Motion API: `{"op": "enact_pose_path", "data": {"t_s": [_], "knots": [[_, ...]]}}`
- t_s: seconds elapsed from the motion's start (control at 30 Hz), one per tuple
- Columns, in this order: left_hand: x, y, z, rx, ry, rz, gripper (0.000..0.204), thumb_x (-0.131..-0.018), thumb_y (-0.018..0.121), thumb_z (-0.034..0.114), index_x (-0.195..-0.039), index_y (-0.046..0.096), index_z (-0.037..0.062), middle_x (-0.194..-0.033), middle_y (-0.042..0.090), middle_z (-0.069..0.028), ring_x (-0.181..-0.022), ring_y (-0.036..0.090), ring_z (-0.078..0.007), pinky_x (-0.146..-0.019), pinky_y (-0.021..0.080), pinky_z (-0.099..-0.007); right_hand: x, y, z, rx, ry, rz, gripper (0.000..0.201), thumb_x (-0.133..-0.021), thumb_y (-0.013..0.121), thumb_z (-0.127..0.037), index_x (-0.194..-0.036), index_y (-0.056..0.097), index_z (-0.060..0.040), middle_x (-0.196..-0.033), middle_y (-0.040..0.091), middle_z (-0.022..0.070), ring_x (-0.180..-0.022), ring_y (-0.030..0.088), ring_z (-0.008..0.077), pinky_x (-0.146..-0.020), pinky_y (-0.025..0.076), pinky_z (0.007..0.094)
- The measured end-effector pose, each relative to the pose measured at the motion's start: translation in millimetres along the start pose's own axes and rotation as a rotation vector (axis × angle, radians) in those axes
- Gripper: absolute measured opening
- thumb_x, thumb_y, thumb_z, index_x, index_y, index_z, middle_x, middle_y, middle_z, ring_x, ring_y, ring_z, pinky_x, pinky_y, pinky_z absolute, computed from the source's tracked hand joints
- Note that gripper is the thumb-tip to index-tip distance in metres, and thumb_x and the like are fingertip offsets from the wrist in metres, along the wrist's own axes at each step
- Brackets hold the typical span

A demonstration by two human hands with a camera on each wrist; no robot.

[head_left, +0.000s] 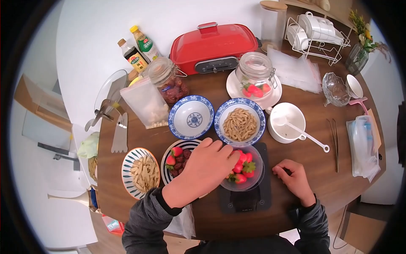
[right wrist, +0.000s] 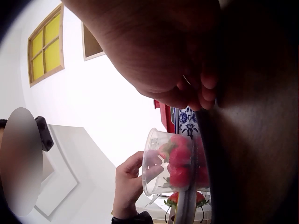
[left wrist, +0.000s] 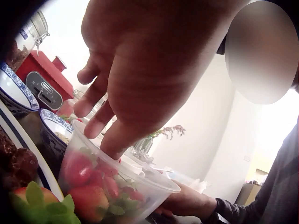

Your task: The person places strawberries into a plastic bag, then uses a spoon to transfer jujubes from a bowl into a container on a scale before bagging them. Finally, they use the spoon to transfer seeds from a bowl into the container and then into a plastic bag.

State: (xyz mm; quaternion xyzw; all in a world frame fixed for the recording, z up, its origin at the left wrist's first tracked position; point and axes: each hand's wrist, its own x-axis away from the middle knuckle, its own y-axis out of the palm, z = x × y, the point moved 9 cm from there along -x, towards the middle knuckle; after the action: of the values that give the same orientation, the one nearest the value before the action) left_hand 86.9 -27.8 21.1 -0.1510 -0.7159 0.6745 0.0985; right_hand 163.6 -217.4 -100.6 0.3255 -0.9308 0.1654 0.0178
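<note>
My left hand [head_left: 202, 170] reaches over a clear plastic tub [head_left: 258, 180] of strawberries [head_left: 240, 178], which stands on a black kitchen scale [head_left: 263, 202]. In the left wrist view, its fingertips dip inside the rim with the fingers spread and fairly straight. The right wrist view shows these fingers through the tub wall, above the fruit, with no strawberry between them. Under my left forearm, partly hidden, lies a striped plate [head_left: 165, 157] with strawberries and dark red dates [head_left: 180, 161]. Loosely curled, my right hand [head_left: 295, 179] rests on the table right of the scale, holding nothing.
Two blue-patterned bowls [head_left: 172, 111] stand behind the tub, one with pale pieces. Left is a bowl of dried slices [head_left: 145, 172]. A white pot with a slotted spoon [head_left: 311, 139] and tweezers [head_left: 335, 146] lie right. Glass jars and a red electric cooker [head_left: 213, 46] line the back.
</note>
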Motion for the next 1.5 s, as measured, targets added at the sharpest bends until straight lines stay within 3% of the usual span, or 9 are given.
{"op": "enact_pose_path", "data": {"t_s": [0.2, 0.4, 0.5, 0.57, 0.73, 0.83, 1.0, 1.1, 1.5], "knots": [[-13, 9, 13, 0.06, 0.083, 0.047, 0.033, -0.079, 0.065, 0.012, -0.111, 0.066, 0.0116, -0.094, 0.06, -0.0026, -0.089, 0.058, -0.0196, -0.079, 0.043, -0.0332, -1, -2, -2, 0.015, -0.069, 0.008, 0.01, -0.095, 0.065, -0.007, -0.089, 0.07, -0.0007, -0.078, 0.065, 0.0002, -0.063, 0.054, 0.0054, -0.055, 0.043, 0.0228], [-15, 9, 1, 0.13, 0.057, -0.036, 0.033, -0.08, 0.072, 0.018, -0.111, 0.065, 0.0108, -0.102, 0.063, -0.0046, -0.094, 0.061, -0.0239, -0.083, 0.045, -0.0353, 1, -5, 0, -0.001, 0.012, 0.003, 0.008, -0.091, 0.071, -0.006, -0.091, 0.07, 0.0017, -0.079, 0.067, 0.0081, -0.07, 0.061, 0.0141, -0.064, 0.048, 0.0273], [-7, -29, -22, 0.392, -0.092, 0.13, 0.032, -0.084, 0.073, 0.016, -0.112, 0.063, 0.0076, -0.114, 0.062, -0.0059, -0.098, 0.064, -0.0225, -0.083, 0.049, -0.0346, 1, -8, 0, 0.03, -0.008, 0.015, 0.008, -0.091, 0.071, -0.006, -0.091, 0.07, 0.0017, -0.079, 0.066, 0.0084, -0.07, 0.06, 0.0144, -0.064, 0.048, 0.0273], [9, -14, -50, 1.098, -0.485, 0.021, 0.037, -0.085, 0.065, -0.002, -0.12, 0.056, 0.0035, -0.112, 0.06, -0.0081, -0.103, 0.061, -0.0196, -0.092, 0.047, -0.0316, 1, -8, -3, 0.038, -0.024, 0.008, 0.008, -0.09, 0.071, -0.006, -0.091, 0.07, 0.0017, -0.079, 0.066, 0.0087, -0.069, 0.06, 0.0147, -0.064, 0.048, 0.0274], [16, 0, -52, 1.801, -0.375, 0.15, 0.047, -0.082, 0.063, -0.008, -0.126, 0.049, 0.002, -0.124, 0.05, -0.0071, -0.11, 0.055, -0.0137, -0.098, 0.047, -0.0287, 1, -9, -3, 0.04, -0.019, 0.017, 0.007, -0.09, 0.071, -0.006, -0.091, 0.07, 0.0015, -0.079, 0.066, 0.0084, -0.069, 0.061, 0.0145, -0.064, 0.048, 0.0275], [14, 11, -40, 1.774, -0.365, 0.016, 0.036, -0.083, 0.059, -0.01, -0.117, 0.053, 0.0016, -0.113, 0.05, -0.0044, -0.104, 0.055, -0.0117, -0.089, 0.05, -0.0294, 1, -11, -4, 0.049, -0.032, 0.019, 0.007, -0.09, 0.071, -0.006, -0.091, 0.07, 0.0013, -0.079, 0.066, 0.0081, -0.069, 0.061, 0.0145, -0.064, 0.048, 0.0275], [-2, -4, -26, 0.374, -0.147, 0.062, 0.03, -0.071, 0.067, 0.0, -0.101, 0.061, 0.0047, -0.1, 0.058, -0.007, -0.09, 0.06, -0.0228, -0.076, 0.049, -0.0351, 1, -13, -1, 0.045, -0.026, 0.019, 0.007, -0.09, 0.071, -0.006, -0.091, 0.07, 0.0012, -0.079, 0.066, 0.0077, -0.068, 0.06, 0.0143, -0.063, 0.048, 0.0276], [-10, 3, -8, 0.119, -0.038, 0.009, 0.029, -0.071, 0.07, 0.007, -0.099, 0.063, 0.0037, -0.097, 0.057, -0.0079, -0.091, 0.058, -0.0253, -0.078, 0.048, -0.0356, 1, -14, -3, 0.054, -0.04, 0.019, 0.007, -0.091, 0.071, -0.006, -0.09, 0.07, 0.0011, -0.079, 0.066, 0.0076, -0.067, 0.06, 0.0143, -0.063, 0.048, 0.0276], [-17, 7, 12, -0.036, 0.075, -0.051, 0.007, -0.073, 0.064, 0.012, -0.076, 0.063, 0.0056, -0.085, 0.051, -0.0063, -0.086, 0.052, -0.022, -0.076, 0.041, -0.0334, 2, -17, -7, 0.06, -0.097, 0.031, 0.008, -0.091, 0.071, -0.005, -0.091, 0.069, 0.0021, -0.079, 0.066, 0.0081, -0.068, 0.06, 0.0136, -0.062, 0.048, 0.0273]]}}
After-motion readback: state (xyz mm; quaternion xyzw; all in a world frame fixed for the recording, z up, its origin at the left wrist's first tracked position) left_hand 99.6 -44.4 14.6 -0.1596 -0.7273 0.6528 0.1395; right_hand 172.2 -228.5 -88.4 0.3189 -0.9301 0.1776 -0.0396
